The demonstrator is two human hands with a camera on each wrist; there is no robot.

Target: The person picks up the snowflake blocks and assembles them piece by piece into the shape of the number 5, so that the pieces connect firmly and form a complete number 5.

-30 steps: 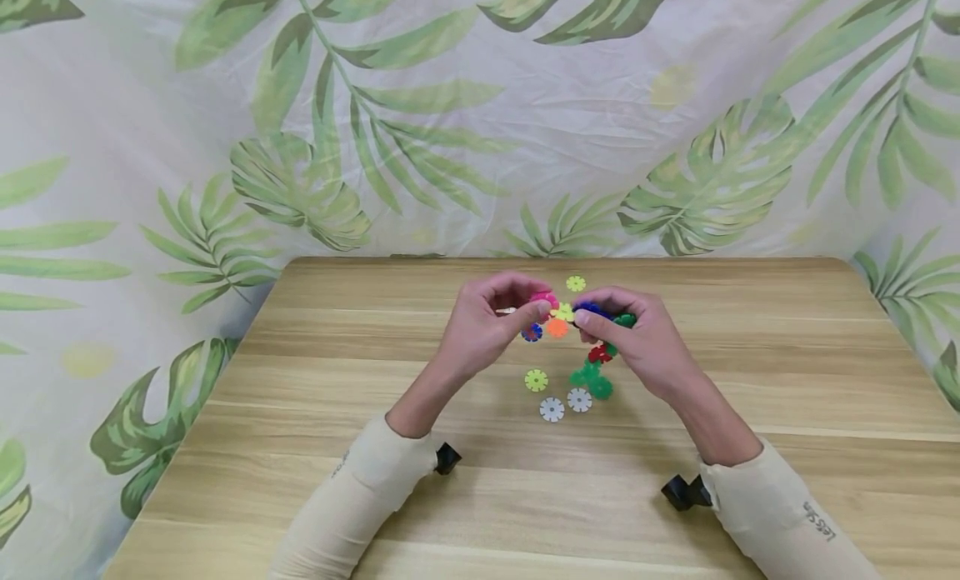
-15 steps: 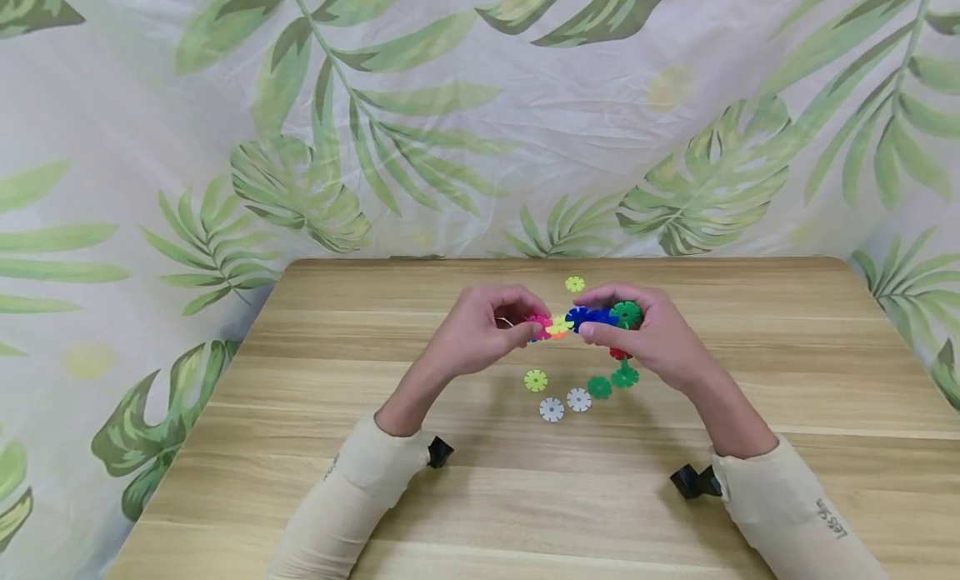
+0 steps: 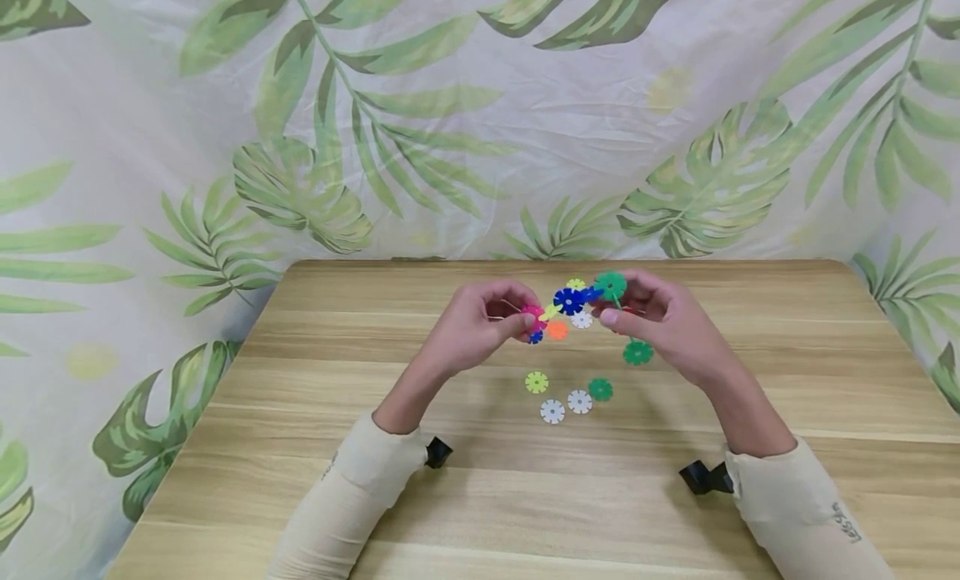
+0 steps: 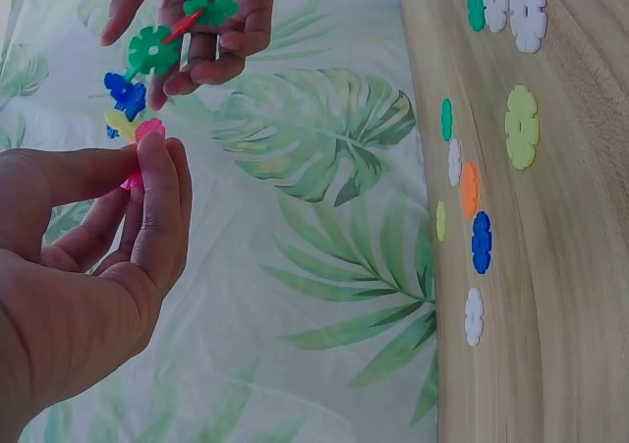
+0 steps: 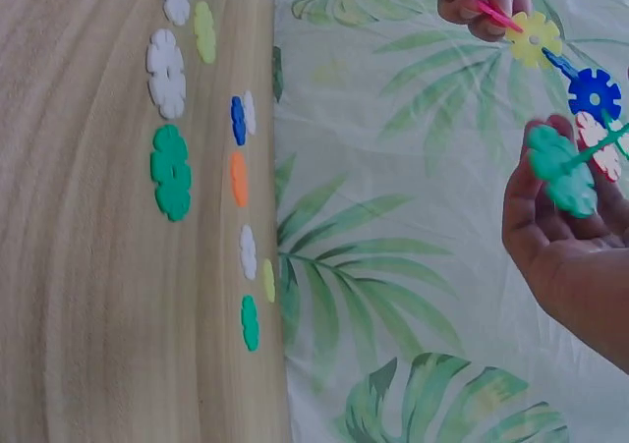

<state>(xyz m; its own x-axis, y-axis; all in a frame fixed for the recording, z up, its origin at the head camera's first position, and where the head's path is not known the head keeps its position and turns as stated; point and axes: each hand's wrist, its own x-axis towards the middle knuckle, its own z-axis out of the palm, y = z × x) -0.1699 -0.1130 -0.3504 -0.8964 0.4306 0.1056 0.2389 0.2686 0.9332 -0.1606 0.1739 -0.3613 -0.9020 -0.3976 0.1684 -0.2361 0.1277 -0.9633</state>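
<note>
My left hand [image 3: 480, 330] pinches a pink notched plastic disc [image 4: 149, 129] between thumb and fingers. This disc ends a chain of interlocked discs raised above the table. A yellow disc [image 5: 535, 39] joins it, followed by blue discs [image 3: 570, 302] and a green disc [image 3: 611, 285]. Further along come a red disc [image 5: 598, 146] and another green disc [image 3: 638, 352] at the low right. Beside the chain's right part is my right hand [image 3: 675, 326], its thumb and fingers apart. In the right wrist view a green disc hides part of the palm.
Loose discs lie on the wooden table [image 3: 337, 380]. An orange disc [image 3: 557, 331], a blue disc [image 3: 536, 337] and a white disc [image 3: 582, 320] lie beneath the chain. Nearer are a yellow-green disc [image 3: 536, 382], a white disc [image 3: 552, 411] and a green disc [image 3: 601, 389]. A leaf-patterned cloth [image 3: 420, 147] hangs behind.
My right hand has let go of the blue discs and moved right. The chain's blue and green part now shows higher, spread between the hands. My left hand still pinches the pink disc.
</note>
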